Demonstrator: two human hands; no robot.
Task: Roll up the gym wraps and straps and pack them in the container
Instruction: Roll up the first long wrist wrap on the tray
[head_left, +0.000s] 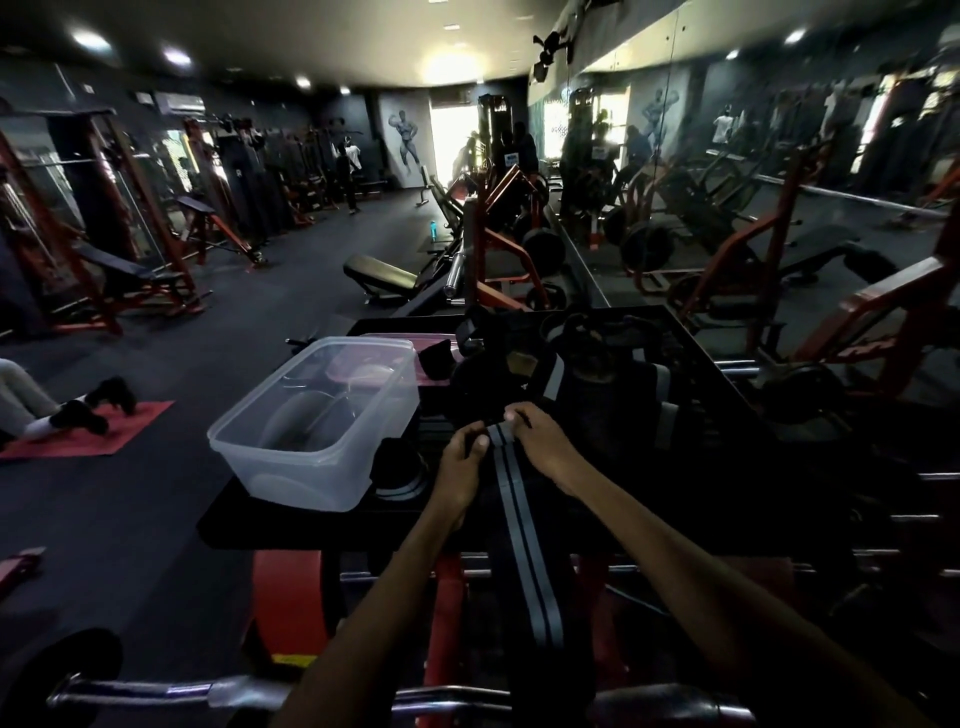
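**What the dim view keeps back**

The pile of wraps at 12 o'clock on the black table merges into shadow; no count is possible. The striped wrap runs toward 6 o'clock and its lower end fades into darkness. Both forearms are cut off by the bottom edge. At 9 o'clock, a person on the red mat shows only legs. The container interior is too murky to tell its contents.

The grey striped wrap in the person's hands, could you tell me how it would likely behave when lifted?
The grey striped wrap is probably floppy: its free length drapes over the table edge and hangs down. It likely weighs little, since both hands pinch only its top end. Released, any rolled part may well unwind.
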